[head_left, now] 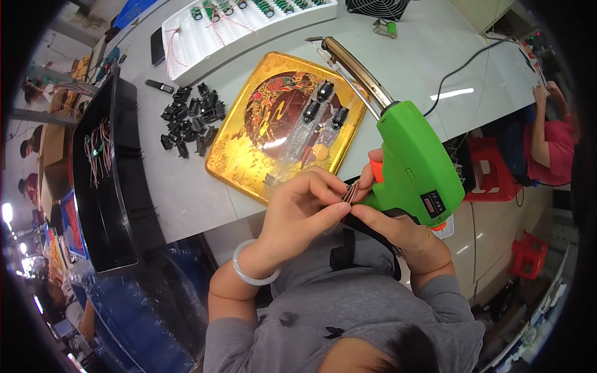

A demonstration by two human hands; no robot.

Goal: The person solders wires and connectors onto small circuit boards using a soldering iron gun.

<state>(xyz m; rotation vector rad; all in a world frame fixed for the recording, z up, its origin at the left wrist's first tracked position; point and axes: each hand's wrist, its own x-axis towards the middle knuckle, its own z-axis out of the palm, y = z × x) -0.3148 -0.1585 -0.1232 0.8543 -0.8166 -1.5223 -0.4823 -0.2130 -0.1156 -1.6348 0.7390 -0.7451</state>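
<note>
My left hand [301,208] pinches a small bunch of thin wires [352,191] in front of my chest. My right hand [398,230] grips a green soldering gun [418,158] with an orange trigger, and its thumb tip also meets the wires. The gun's metal barrel and bent tip point away to the upper left, above a gold tin lid [239,149]. Three black oval parts [311,112] and clear plastic wrap lie on that lid. What the wire ends join to is hidden by my fingers.
Left of the lid is a pile of small black housings [189,118]. A white foam tray [249,28] with green coils stands at the back. A black bin [106,205] with wired parts is at the left. A black cable [460,65] crosses the table; another person [550,146] sits far right.
</note>
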